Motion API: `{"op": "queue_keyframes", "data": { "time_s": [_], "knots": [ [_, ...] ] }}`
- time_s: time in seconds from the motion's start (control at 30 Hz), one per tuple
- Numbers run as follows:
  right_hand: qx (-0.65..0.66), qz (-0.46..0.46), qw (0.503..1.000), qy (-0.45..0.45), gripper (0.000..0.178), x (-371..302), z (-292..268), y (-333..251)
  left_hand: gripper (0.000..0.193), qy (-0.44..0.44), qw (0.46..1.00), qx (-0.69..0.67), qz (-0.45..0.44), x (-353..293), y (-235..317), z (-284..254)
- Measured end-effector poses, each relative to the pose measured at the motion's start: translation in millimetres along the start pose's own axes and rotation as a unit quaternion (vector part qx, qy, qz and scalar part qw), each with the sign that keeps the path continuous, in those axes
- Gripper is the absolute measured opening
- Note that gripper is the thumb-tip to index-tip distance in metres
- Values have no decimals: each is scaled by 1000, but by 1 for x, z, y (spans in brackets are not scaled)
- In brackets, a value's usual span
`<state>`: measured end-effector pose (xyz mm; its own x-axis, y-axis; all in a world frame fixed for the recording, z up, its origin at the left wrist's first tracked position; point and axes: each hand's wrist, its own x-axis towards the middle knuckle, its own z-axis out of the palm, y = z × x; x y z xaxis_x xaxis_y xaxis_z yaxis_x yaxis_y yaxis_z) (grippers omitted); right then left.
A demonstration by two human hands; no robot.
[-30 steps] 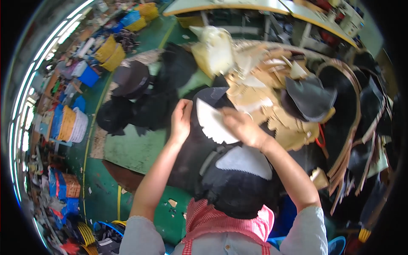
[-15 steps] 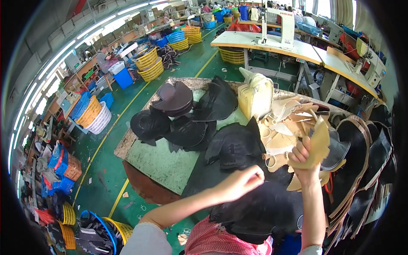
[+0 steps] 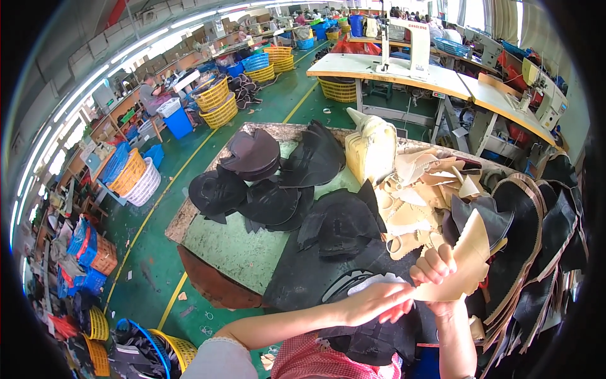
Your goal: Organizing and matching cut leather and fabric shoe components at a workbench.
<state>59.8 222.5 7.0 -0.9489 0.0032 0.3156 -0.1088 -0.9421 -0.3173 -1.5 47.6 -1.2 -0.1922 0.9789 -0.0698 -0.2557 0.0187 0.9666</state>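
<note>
My right hand is closed on a tan leather-like piece with a zigzag edge, raised over the lap side of the table. My left hand reaches across to that piece's lower left corner, fingers stretched out and fingertips beside or touching it. Whether it pinches the corner is hard to see. Under my hands are black cut pieces, one showing a pale patch. Just beyond lies a stack of black shaped pieces. A loose heap of tan pieces sits past my right hand.
More black stacks and a brown-black stack lie on the worn green table. A cream bundle stands at its far edge. Long black pieces hang at right. A sewing machine stands beyond; baskets sit lower left.
My right hand has come down and nearer with the tan piece, which is turned. My left hand has moved to the piece, its fingers straightening. The black material before me lies differently, showing a pale patch.
</note>
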Motion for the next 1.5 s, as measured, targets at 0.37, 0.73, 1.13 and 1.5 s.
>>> {"op": "queue_keyframes", "data": {
  "time_s": [0.37,0.73,1.13,1.5],
  "knots": [
    [-640,-165,706,254,10,-29,38,-29,26,173,979,48,91,-28,14,-17],
    [-717,-22,689,106,11,-50,35,-1,12,124,793,580,142,-4,22,11],
    [-626,-21,774,91,8,-74,40,2,36,90,989,114,31,2,12,5],
    [-253,113,910,308,14,-126,23,-51,36,-146,978,-35,-147,-31,12,-33]
  ]
}}
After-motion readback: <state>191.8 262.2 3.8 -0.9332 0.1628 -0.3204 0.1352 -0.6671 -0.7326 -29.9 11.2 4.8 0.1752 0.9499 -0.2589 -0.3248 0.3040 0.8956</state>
